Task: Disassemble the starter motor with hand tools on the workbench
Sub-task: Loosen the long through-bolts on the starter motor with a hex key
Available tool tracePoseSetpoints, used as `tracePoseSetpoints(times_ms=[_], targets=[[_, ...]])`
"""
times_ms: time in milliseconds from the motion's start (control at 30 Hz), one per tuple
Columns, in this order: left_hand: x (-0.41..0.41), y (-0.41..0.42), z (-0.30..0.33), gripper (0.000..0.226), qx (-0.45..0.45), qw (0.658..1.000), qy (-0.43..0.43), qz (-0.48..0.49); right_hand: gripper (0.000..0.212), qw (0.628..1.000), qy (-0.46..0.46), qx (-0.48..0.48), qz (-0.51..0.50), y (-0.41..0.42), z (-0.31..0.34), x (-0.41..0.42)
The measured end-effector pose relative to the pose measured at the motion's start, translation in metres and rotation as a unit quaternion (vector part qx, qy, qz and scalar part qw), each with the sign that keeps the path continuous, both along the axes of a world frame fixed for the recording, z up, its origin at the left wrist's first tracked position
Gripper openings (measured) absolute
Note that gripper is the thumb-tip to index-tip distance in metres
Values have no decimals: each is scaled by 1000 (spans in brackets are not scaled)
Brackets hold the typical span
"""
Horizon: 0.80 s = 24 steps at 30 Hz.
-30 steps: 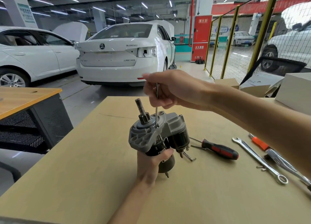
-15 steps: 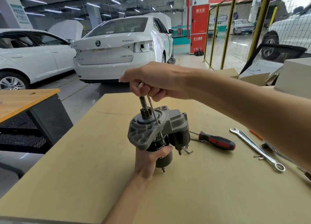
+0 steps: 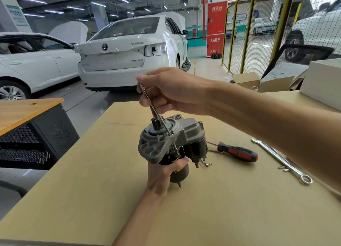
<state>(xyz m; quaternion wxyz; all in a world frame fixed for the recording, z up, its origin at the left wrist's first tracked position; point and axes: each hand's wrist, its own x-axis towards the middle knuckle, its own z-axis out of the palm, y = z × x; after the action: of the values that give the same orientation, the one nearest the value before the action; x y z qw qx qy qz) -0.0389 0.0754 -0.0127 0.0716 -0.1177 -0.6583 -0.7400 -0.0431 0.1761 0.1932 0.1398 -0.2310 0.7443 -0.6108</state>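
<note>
The starter motor stands upright on the cardboard-covered workbench, grey nose housing up, pinion shaft pointing toward the upper left. My left hand grips its black body from below. My right hand pinches the top of a long thin through bolt. The bolt leans to the upper left, and its lower end sits in a hole in the housing flange beside the shaft.
A red-and-black screwdriver lies right of the motor. A combination wrench lies farther right, small screws beside it. A bent metal clip lies by the motor. Boxes stand at the back right, and a desk stands on the left.
My right hand has swung left with the bolt, which now leans to the upper left instead of standing upright. The left hand still holds the motor.
</note>
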Motion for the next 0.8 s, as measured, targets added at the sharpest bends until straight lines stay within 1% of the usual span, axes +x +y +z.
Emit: tracePoseSetpoints(times_ms=[67,100,200,267,333,433,500,633,700,767,800], targets=[[0,0,0,69,-4,1000,2,-2,27,1000,6,4,-3,0,-1,1],[-1,0,0,68,-5,1000,1,-3,31,999,25,27,-14,-1,-2,2],[-2,0,1,58,-4,1000,-4,-4,42,982,134,117,-59,-3,-4,4],[-3,0,1,55,-1,1000,-6,-1,45,976,169,124,-56,-2,-4,4],[-3,-1,0,55,2,1000,-8,0,43,980,156,114,-40,0,-2,4],[-4,-1,-1,62,6,1000,-14,2,39,996,61,57,-29,2,0,3],[-4,-1,-2,70,-1,1000,-16,6,37,997,34,46,-43,2,1,2],[-6,-1,-3,76,-7,1000,-17,9,42,989,75,97,-78,0,1,4],[-6,-1,-4,78,-6,1000,-18,9,37,986,92,117,-70,-1,3,6],[-6,-1,-5,77,-2,1000,-21,8,33,987,91,116,-62,-2,5,7],[-6,-1,-5,77,-1,1000,-22,8,35,988,90,111,-61,-2,5,7]])
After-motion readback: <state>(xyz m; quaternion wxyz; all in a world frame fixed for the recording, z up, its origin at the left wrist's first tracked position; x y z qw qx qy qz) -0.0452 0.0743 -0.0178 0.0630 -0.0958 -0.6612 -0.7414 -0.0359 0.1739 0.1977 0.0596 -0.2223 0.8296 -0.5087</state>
